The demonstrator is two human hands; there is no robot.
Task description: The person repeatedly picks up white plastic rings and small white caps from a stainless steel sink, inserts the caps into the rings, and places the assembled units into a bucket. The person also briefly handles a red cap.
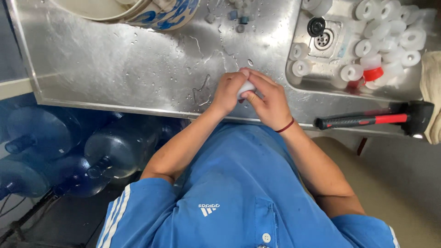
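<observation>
My left hand (227, 92) and my right hand (268, 101) meet over the front edge of a wet stainless steel counter (115, 64). Between their fingers they hold a small white plastic cap (246, 87), mostly covered by the fingers. A thin red band circles my right wrist. My blue shirt fills the lower part of the view.
A sink basin (317, 82) at the upper right holds several white caps (386, 36), one red-and-white cap (373, 73) and a drain (323, 40). A black mallet with a red-and-black handle (367, 120) lies at the right. Large blue water bottles (110, 147) lie at the lower left. A blue-patterned basin (161, 16) stands at the top.
</observation>
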